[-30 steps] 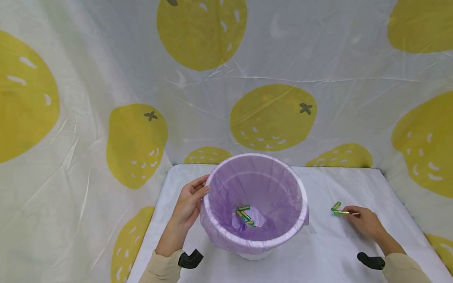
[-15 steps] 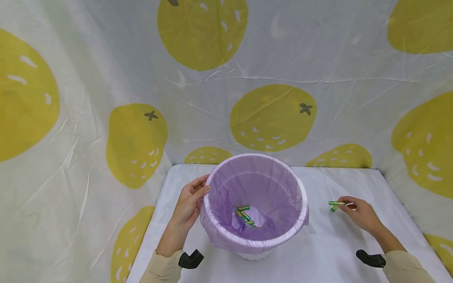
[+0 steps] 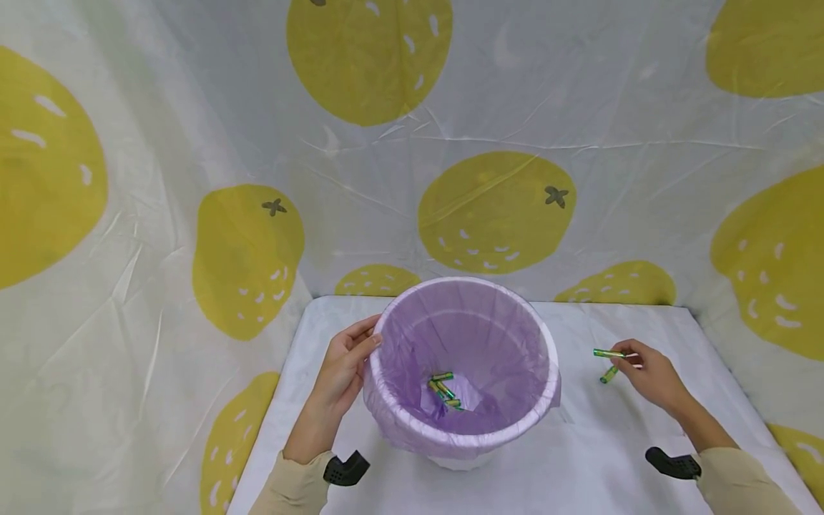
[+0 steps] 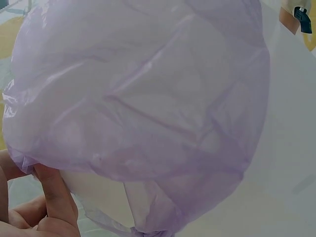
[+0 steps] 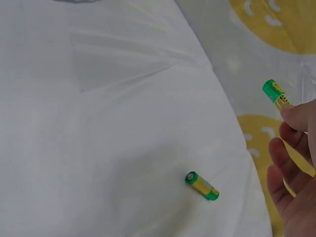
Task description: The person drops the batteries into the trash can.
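A white trash bin (image 3: 558, 357) lined with a thin purple bag (image 3: 476, 322) stands mid-table, tilted a little toward the camera. My left hand (image 3: 337, 372) grips its rim on the left, thumb on top; in the left wrist view the fingers (image 4: 54, 192) are partly under the bag. Several green and yellow batteries (image 3: 442, 386) lie at the bottom of the bin. To the right, my right hand (image 3: 653, 375) pinches one battery (image 5: 276, 94) between thumb and fingers, held above the table. Below it another battery (image 5: 202, 186) lies on the white cloth.
A white cloth (image 3: 579, 458) covers the table. Curtains with a yellow fruit print (image 3: 496, 214) hang behind and on both sides of it. Black wrist-worn devices (image 3: 346, 468) sit at both sleeve cuffs.
My right hand has lifted its battery off the table and moved it up and slightly left, apart from the other one lying there. The left hand and the bin have stayed in place.
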Motion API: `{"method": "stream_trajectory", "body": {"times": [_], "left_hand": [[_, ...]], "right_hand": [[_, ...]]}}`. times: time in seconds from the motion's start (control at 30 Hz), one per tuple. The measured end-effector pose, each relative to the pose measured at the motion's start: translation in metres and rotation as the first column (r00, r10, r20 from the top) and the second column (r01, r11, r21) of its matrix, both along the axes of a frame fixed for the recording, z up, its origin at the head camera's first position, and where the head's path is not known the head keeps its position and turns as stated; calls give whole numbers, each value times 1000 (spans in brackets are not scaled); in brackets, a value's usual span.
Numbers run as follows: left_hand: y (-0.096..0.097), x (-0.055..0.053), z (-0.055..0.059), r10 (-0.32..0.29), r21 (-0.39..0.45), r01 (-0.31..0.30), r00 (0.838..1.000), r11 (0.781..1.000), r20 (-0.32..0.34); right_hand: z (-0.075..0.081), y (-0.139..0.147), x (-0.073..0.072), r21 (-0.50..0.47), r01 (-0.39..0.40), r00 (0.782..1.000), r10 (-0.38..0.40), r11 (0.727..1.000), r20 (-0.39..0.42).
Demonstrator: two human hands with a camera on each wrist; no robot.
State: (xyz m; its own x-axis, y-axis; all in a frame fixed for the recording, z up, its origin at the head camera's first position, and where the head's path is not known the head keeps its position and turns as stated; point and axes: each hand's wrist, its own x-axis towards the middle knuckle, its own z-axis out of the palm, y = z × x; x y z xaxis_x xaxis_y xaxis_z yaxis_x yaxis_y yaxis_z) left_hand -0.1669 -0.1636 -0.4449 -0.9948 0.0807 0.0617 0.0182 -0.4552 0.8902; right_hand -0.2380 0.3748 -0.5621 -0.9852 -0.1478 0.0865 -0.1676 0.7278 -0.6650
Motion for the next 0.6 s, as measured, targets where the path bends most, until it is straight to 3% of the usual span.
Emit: {"method": "stream_trajectory", "body": {"times": [0.6], "left_hand": [[-1,0,1,-4,-10,4,1000,1000,6]], "right_hand": [[40,-12,-9,-9,-16,993,15,1000,-115]]}}
